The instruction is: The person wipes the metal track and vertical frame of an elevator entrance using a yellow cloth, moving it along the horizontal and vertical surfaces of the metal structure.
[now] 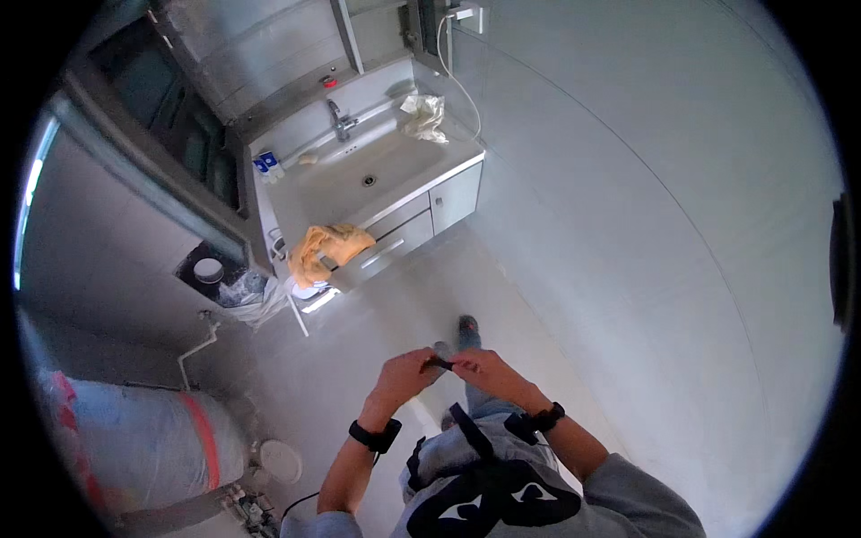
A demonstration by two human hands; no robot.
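My left hand [405, 374] and my right hand [491, 373] meet in front of my body, above the floor. Their fingers are closed on a small dark object [440, 363] stretched between them. It looks short and narrow, but it is too small for me to make out its kind. Both wrists wear a black band with a small dark box.
Ahead stands a white washbasin [395, 170] with a chrome faucet [340, 121] and a crumpled pale cloth [425, 117]. An orange cloth [327, 247] hangs at its front left corner. A wrapped bulky cylinder [143, 439] with red tape lies left. A plain wall [646, 233] runs right.
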